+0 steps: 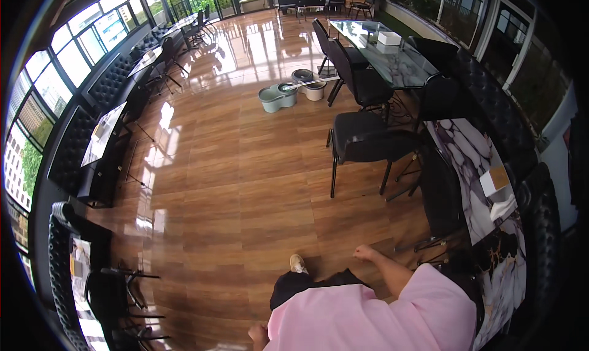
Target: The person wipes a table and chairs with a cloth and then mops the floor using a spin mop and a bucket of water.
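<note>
My right hand is held out ahead of my body over the wood-look floor, its fingers curled in and nothing visible in them. Low at the bottom edge, my left hand shows only in part beside my pink shirt; its fingers look curled, with nothing seen in them. Neither hand touches any furniture. Farther ahead on the floor stand a grey-green mop bucket and a beige bucket beside it. A pale mop handle slants across them toward the chairs.
A black chair juts into the floor on the right, by a marble-patterned table with a tissue box. Beyond is a glass-topped table. Tufted benches and tables line the left windows. The glossy floor reflects daylight.
</note>
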`<action>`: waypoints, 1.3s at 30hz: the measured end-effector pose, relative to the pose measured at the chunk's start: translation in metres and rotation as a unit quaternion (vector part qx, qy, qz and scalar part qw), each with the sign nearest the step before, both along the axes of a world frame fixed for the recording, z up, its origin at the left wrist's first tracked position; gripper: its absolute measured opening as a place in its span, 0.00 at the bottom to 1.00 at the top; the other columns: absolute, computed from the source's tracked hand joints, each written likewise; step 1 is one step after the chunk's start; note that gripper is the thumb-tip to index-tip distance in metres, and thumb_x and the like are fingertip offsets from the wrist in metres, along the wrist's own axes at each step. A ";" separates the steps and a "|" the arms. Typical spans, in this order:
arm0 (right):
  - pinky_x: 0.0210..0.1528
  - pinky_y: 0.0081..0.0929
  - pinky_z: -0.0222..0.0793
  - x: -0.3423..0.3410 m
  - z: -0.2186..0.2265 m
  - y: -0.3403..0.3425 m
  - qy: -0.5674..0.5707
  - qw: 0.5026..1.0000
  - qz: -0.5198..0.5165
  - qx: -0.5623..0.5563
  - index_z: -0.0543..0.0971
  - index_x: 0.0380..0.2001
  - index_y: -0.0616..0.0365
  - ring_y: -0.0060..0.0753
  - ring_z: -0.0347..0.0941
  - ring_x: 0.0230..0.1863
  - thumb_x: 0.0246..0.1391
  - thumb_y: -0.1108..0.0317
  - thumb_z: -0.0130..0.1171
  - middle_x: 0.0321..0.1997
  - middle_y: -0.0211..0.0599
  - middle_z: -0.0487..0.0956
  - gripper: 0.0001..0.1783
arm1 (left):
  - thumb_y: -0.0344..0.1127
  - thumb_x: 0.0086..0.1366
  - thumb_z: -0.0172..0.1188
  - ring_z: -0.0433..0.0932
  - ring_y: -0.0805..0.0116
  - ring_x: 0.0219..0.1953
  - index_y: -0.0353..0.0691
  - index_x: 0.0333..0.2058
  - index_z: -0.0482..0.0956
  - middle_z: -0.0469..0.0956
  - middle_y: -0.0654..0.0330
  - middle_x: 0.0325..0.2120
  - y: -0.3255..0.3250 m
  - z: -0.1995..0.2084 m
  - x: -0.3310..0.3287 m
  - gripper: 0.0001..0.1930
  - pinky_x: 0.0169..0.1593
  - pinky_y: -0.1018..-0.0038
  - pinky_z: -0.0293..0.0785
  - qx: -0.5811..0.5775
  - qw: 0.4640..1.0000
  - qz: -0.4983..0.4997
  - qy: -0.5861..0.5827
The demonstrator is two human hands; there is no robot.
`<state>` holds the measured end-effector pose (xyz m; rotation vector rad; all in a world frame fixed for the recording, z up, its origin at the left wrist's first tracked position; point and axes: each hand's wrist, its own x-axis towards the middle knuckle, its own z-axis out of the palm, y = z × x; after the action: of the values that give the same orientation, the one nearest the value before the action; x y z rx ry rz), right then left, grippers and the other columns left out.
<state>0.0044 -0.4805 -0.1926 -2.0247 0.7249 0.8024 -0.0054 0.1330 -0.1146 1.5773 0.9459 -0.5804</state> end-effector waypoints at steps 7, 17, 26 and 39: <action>0.29 0.29 0.77 0.110 0.071 -0.051 0.067 0.977 -0.168 0.116 0.83 0.37 0.59 0.29 0.81 0.29 0.58 0.59 0.60 0.32 0.35 0.83 0.14 | 0.23 0.63 0.51 0.77 0.69 0.25 0.34 0.41 0.76 0.78 0.57 0.29 -0.109 0.045 0.443 0.09 0.25 0.72 0.76 -0.038 0.989 -0.043 -0.136; 0.28 0.28 0.74 0.533 0.096 -0.211 -0.152 0.971 -0.161 0.095 0.83 0.33 0.60 0.27 0.80 0.26 0.58 0.61 0.57 0.23 0.34 0.81 0.13 | 0.24 0.63 0.53 0.77 0.67 0.23 0.33 0.40 0.78 0.78 0.58 0.27 -0.273 0.026 0.661 0.08 0.25 0.72 0.75 -0.020 0.994 -0.040 -0.098; 0.41 0.36 0.77 0.870 0.104 -0.368 -0.165 0.983 -0.070 -0.029 0.85 0.35 0.56 0.43 0.83 0.37 0.53 0.59 0.59 0.32 0.45 0.85 0.14 | 0.24 0.62 0.54 0.78 0.65 0.25 0.34 0.39 0.78 0.78 0.57 0.27 -0.330 0.039 0.739 0.08 0.26 0.70 0.76 0.051 0.995 -0.047 0.075; 0.41 0.39 0.77 1.040 0.039 -0.535 0.021 0.982 -0.153 -0.109 0.85 0.32 0.56 0.45 0.83 0.36 0.47 0.61 0.60 0.31 0.46 0.85 0.12 | 0.27 0.66 0.54 0.79 0.66 0.27 0.35 0.44 0.76 0.78 0.56 0.31 -0.523 0.054 1.231 0.09 0.29 0.70 0.78 -0.021 0.999 -0.035 -0.032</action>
<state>1.0448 -1.0152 -0.1531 -2.0212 1.1593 0.6086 1.2259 -0.3901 -0.0610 1.5870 0.8279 -0.5909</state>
